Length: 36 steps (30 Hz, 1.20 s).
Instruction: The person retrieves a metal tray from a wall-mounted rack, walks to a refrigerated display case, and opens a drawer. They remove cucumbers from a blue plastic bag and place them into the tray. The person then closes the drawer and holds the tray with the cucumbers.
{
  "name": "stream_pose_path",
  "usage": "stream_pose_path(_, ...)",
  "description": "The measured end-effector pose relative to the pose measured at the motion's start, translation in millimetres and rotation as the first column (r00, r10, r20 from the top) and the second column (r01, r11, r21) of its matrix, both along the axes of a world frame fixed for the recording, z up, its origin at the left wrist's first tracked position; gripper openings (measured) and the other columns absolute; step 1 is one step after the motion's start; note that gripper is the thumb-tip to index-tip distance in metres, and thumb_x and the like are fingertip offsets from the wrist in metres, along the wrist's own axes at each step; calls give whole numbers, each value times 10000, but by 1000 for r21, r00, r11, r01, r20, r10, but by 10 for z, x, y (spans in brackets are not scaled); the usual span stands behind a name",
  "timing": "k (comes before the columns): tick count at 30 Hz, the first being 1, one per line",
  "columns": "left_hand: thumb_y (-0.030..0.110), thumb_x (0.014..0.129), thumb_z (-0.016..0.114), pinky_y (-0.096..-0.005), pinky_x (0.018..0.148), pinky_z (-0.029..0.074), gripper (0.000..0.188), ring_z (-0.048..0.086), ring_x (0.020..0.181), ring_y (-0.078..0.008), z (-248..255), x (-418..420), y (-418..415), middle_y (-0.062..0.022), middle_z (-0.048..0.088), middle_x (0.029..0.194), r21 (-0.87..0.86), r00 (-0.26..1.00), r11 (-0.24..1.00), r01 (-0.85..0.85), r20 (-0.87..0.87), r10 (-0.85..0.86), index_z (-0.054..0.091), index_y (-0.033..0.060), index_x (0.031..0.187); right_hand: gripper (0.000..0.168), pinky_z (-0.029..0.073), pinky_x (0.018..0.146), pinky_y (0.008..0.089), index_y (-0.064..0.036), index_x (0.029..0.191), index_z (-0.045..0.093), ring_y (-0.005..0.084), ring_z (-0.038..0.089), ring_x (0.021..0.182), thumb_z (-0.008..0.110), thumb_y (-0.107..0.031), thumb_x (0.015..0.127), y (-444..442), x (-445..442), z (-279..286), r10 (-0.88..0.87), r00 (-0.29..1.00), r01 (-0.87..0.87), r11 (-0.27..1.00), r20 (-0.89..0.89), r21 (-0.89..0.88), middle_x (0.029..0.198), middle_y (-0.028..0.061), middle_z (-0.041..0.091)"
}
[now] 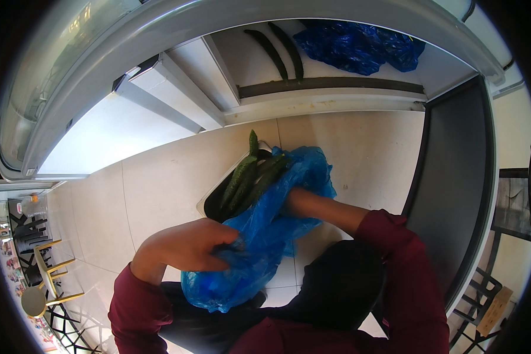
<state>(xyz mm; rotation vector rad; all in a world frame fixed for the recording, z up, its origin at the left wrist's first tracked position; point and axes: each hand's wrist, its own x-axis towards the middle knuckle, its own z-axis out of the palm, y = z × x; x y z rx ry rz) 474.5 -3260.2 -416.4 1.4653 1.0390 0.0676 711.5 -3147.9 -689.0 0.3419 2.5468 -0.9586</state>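
Observation:
My left hand point(190, 245) grips a blue plastic bag point(265, 230) between thumb and fingers, low over my lap. The wrist of my right hand point(303, 203) enters the bag's folds from the right; its fingers are hidden there. Just beyond lies a tray point(208, 201) with a pale rim, standing on the tiled floor. Several green cucumbers point(241, 179) rest in it, one sticking up past the far end. The bag partly covers the tray's right side. What the bag holds cannot be made out.
Ahead is an opened refrigerated cabinet point(323, 101) with two dark cucumbers point(276, 51) and dark blue plastic bags point(358, 46) inside. Its grey door point(455, 186) stands close on my right. White panels point(159, 101) rise at the left. A stool point(35, 301) is farther left.

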Motion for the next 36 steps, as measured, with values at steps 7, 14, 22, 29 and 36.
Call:
stream_pose_path(7, 121, 753, 783, -287, 681, 508, 316, 626, 701, -203, -19, 4, -20, -109, 680, 872, -78, 1000, 997, 2, 22, 0, 671, 31, 1034, 383, 482, 965, 420, -66, 1257, 607, 303, 609, 1115, 608, -251, 921, -136, 118, 227, 161, 969, -153, 987, 185, -55, 1250, 179, 611)
stream_pose_path(14, 135, 753, 799, -276, 657, 495, 332, 624, 681, -193, 24, -22, 3, -107, 679, 862, -78, 999, 996, 38, 21, -37, 667, 23, 1036, 436, 454, 1021, 422, -57, 1323, 558, 336, 570, 1192, 599, -201, 914, -27, 27, 469, 26, 948, -21, 1000, 316, -19, 1321, 193, 573)
stream_pose_path(22, 155, 787, 762, -309, 611, 457, 292, 586, 650, -212, -14, -42, -79, -117, 613, 773, -95, 998, 996, -1, 70, 7, 625, 18, 1006, 483, 315, 1143, 429, -73, 1424, 467, 379, 422, 1340, 479, -243, 972, -50, 64, 345, -296, 930, 332, 932, 219, -148, 1479, 197, 424)
stream_pose_path(29, 162, 795, 763, -304, 603, 448, 273, 583, 641, -201, 16, -14, -66, -110, 611, 767, -102, 997, 995, -6, 74, 14, 616, 25, 980, 503, 254, 1174, 406, -80, 1445, 443, 370, 331, 1400, 434, -314, 999, -110, 89, -252, -344, 921, 351, 936, 184, -5, 1518, 185, 372)
stream_pose_path(36, 159, 795, 762, -304, 589, 439, 260, 572, 618, -197, 0, -48, -134, -110, 608, 750, -93, 998, 995, -33, 54, 38, 610, 30, 963, 420, 354, 1106, 403, -80, 1367, 520, 359, 458, 1300, 449, -267, 998, -85, -29, -168, -265, 964, 265, 964, -15, 30, 1423, 188, 482)
